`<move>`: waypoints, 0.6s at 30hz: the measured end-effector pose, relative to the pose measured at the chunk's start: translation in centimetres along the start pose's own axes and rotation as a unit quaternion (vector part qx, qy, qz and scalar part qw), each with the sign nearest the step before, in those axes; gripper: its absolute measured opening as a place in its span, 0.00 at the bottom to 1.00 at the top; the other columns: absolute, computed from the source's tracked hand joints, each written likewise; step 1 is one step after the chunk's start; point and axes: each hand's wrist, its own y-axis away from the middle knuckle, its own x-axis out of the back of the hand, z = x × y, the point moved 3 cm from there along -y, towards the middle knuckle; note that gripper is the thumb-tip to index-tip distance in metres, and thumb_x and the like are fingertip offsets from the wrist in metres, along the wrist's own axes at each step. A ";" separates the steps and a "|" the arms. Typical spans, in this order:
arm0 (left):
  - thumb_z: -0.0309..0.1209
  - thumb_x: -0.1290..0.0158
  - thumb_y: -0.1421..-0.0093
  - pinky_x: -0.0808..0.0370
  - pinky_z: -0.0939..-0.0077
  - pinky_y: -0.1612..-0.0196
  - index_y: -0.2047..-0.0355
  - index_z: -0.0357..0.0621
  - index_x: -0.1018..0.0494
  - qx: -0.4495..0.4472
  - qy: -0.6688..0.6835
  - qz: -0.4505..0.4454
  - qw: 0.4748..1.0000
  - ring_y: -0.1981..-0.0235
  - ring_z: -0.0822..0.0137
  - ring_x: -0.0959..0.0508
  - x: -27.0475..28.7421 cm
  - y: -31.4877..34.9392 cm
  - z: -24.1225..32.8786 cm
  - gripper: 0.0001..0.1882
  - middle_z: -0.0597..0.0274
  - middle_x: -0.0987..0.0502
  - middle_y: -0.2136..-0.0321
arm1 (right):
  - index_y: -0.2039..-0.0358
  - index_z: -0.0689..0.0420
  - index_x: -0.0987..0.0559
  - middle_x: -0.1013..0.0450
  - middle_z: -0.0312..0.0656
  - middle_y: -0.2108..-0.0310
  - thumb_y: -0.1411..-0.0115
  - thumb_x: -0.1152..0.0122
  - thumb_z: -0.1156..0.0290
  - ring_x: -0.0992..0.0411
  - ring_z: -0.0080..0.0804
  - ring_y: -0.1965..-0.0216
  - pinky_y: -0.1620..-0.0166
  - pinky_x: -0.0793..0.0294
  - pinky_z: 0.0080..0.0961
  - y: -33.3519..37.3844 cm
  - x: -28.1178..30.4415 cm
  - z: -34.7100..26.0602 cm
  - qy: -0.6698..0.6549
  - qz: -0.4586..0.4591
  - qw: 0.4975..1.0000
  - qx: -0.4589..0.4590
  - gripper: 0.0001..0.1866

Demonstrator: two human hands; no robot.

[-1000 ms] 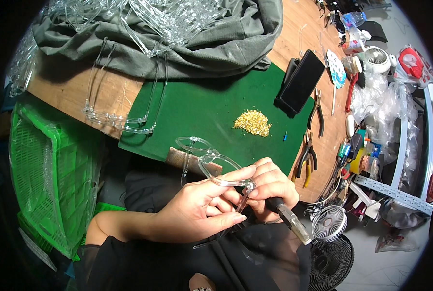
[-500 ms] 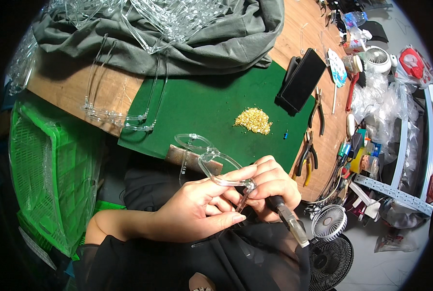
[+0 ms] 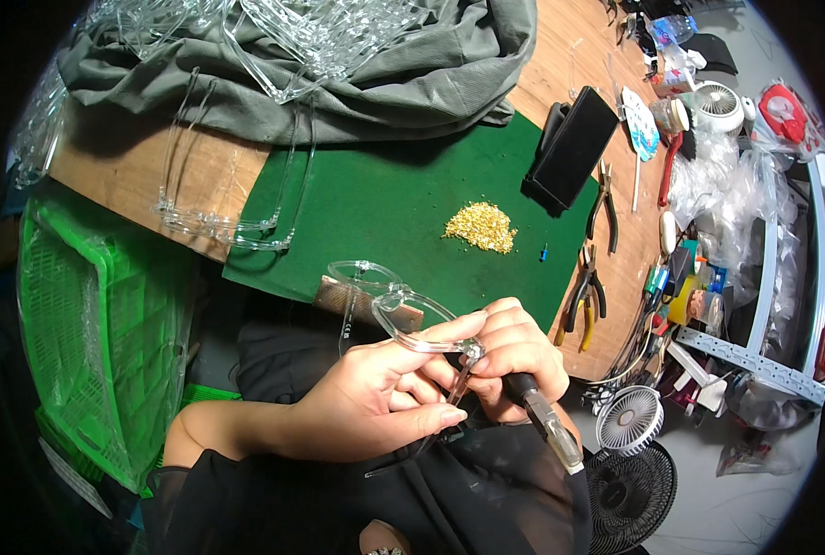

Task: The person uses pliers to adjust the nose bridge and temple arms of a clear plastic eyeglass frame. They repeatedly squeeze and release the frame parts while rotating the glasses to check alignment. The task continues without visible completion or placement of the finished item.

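Note:
My left hand is closed around a clear plastic eyeglass frame, gripping it by one temple near the hinge. The rims stick out up and to the left, in front of a brown textured block at the mat's front edge. My right hand pinches the hinge corner between thumb and fingers. Tucked in that same hand is a black-handled tool, its flat metal end pointing down to the right. The fingers hide the hinge itself and whatever small part may be there.
A pile of small gold-coloured pieces lies on the green mat near a small blue-handled bit, a black phone-like slab and pliers. Clear frames heap on grey cloth. A green crate stands left.
The whole view has shifted very slightly. Both hands keep the same hold on the eyeglass frame, and the tool stays in my right hand.

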 end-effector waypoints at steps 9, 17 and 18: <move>0.13 0.47 0.49 0.28 0.84 0.59 0.38 0.40 0.52 0.017 -0.035 -0.003 0.999 0.64 0.76 0.26 0.1 0.0 0.1 0.40 0.60 0.28 0.65 | 0.75 0.58 0.26 0.30 0.37 0.79 0.52 0.34 0.71 0.31 0.33 0.77 0.70 0.33 0.29 -0.4 0.3 0.0 0.030 -0.047 0.998 -0.001 0.09; 0.12 0.47 0.49 0.26 0.80 0.58 0.38 0.41 0.52 0.011 0.014 -0.001 1.000 0.63 0.74 0.26 0.2 0.1 -0.6 0.40 0.60 0.29 0.66 | 0.75 0.58 0.26 0.29 0.38 0.79 0.52 0.33 0.71 0.31 0.32 0.77 0.69 0.33 0.29 0.3 -0.1 0.3 0.005 0.015 1.000 0.013 0.09; 0.12 0.47 0.49 0.26 0.80 0.58 0.38 0.41 0.52 0.008 0.012 -0.005 1.000 0.63 0.74 0.26 0.2 0.1 -0.6 0.40 0.60 0.29 0.66 | 0.75 0.59 0.26 0.29 0.38 0.79 0.53 0.33 0.71 0.31 0.32 0.77 0.69 0.33 0.28 0.3 0.0 0.2 0.000 0.019 1.000 0.006 0.09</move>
